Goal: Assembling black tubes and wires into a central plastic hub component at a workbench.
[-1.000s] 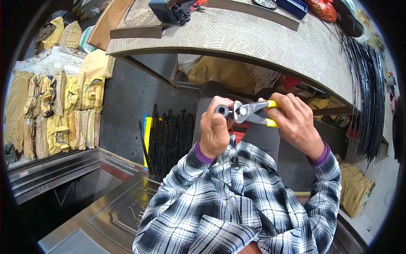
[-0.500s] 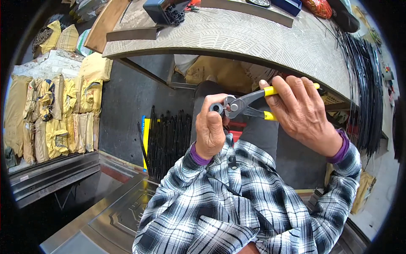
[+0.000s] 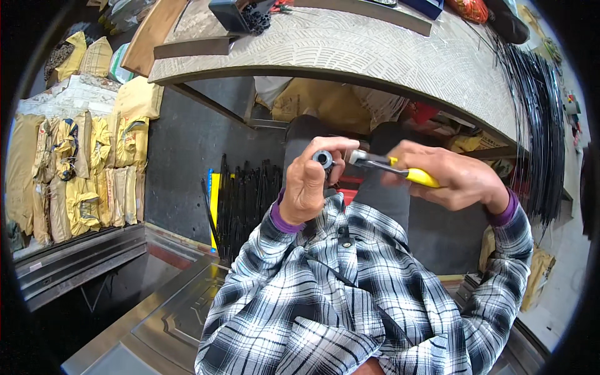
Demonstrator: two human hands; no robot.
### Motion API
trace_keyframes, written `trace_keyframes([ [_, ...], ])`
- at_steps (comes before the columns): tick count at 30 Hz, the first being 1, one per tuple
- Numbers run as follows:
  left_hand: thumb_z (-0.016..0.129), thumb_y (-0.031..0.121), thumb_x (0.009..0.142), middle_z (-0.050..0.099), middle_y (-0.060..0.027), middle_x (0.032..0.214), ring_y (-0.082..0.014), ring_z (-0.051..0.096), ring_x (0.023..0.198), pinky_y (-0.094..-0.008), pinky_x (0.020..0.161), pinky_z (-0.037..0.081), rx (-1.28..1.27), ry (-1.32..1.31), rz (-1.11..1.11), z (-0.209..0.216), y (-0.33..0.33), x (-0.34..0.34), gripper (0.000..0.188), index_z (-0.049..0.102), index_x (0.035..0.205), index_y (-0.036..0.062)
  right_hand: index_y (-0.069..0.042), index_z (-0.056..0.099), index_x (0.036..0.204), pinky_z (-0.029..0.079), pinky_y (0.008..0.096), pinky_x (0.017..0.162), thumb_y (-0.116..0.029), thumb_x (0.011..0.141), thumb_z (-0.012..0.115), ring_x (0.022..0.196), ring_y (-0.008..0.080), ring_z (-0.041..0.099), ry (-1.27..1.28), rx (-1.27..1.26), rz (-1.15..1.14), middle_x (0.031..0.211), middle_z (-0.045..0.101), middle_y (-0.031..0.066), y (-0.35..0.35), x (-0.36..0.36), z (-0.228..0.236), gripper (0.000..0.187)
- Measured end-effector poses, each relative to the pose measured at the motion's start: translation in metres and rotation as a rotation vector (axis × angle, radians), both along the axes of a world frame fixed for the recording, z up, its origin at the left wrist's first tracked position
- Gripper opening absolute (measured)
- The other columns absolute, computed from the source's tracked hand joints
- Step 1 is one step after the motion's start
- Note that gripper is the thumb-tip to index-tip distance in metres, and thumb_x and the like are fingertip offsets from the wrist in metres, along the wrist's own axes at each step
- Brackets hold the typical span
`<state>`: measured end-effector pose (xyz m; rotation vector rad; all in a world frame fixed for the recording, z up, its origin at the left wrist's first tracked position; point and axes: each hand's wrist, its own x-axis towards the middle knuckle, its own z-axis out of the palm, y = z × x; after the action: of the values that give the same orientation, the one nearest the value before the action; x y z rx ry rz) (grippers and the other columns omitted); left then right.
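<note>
My left hand is closed around a dark grey round piece with a hole in its end; the rest of that piece is hidden by my fingers. In my closed right hand are end-cutting pliers with yellow grips and a metal head. The head of the pliers is beside my left fingertips, to the right of the round piece. I cannot tell whether it touches them. Both hands are above my lap, in front of the table.
A pale textured table spans the far side, with a dark box of black pieces on it. Long black strips hang over its right end. Black rods stand in a bundle at left, and wrapped yellow packages lie farther left.
My right hand has moved slightly down and turned, with its fingers now wrapped over the pliers. The pliers' head has shifted right, away from the round piece. My left hand keeps its hold.
</note>
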<state>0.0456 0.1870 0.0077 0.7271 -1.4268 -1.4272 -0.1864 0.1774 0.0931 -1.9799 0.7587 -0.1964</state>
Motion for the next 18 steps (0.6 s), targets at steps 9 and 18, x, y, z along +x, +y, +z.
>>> trace_keyframes([
  [9,0.031,0.059,0.086,0.046,-0.0052,0.074,-0.0088,0.042,0.064,-0.0223,0.058,0.034,0.007,0.05,-0.151,0.001,-0.002,0.001,0.065,0.049,0.099,-0.0024,-0.001,0.044,0.091,0.05,0.0263,0.052,0.002,0.077,0.047,0.065,0.0159,0.061,0.119,0.452,0.017,0.087,0.055,0.0103,-0.011,-0.007,0.03,0.015],
  [18,0.026,0.056,0.088,0.047,-0.0032,0.076,-0.0068,0.041,0.062,-0.0209,0.056,0.034,-0.088,-0.124,0.006,0.002,0.008,-0.008,0.066,0.051,0.102,-0.0033,0.0,0.044,0.09,0.046,0.0281,0.051,0.0,0.081,0.047,0.058,0.0166,0.058,0.146,0.243,0.18,0.08,0.056,0.0097,-0.014,-0.001,0.02,0.01],
])
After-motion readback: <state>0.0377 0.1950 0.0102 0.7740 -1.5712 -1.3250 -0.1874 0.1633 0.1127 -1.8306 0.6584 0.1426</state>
